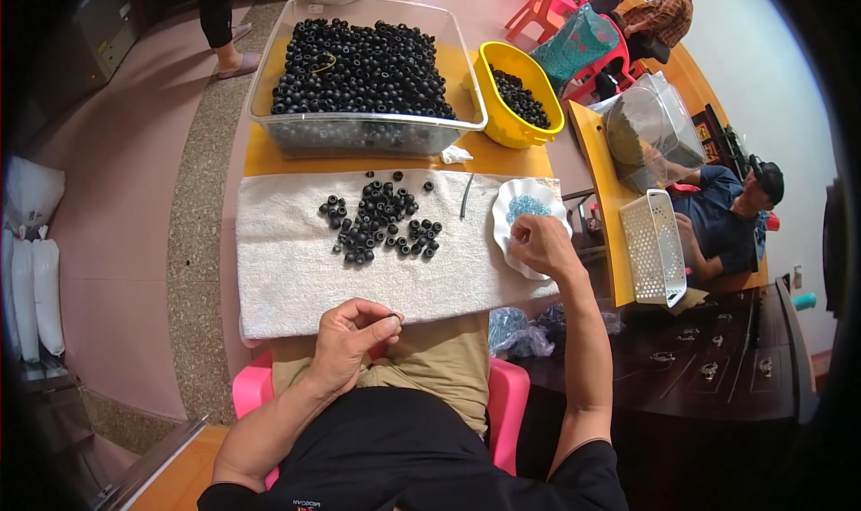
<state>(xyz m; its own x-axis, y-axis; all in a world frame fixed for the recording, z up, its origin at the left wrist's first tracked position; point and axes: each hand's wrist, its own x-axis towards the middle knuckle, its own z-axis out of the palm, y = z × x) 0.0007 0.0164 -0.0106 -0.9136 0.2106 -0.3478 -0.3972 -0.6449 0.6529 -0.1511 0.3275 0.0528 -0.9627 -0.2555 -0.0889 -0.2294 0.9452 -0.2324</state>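
Note:
My left hand (352, 339) is held just off the near edge of the white towel (278, 282), thumb and forefinger pinching a small black bead (395, 318). My right hand (541, 244) reaches over a white wavy-rimmed dish (547, 193). Its fingers are bunched at a heap of tiny pale-blue clear pieces (527, 206); whatever they grip is hidden. A loose pile of round black beads with holes (381, 208) lies on the towel's middle. To the right of the pile rests a thin dark strip (466, 195).
Beyond the towel stands a clear plastic bin (368, 137) full of black beads, beside a yellow tub (511, 137) holding more. A crumpled white tissue (456, 155) lies between. At right, a person (722, 210) sits by a white basket (653, 246). White sacks (45, 296) stand at left.

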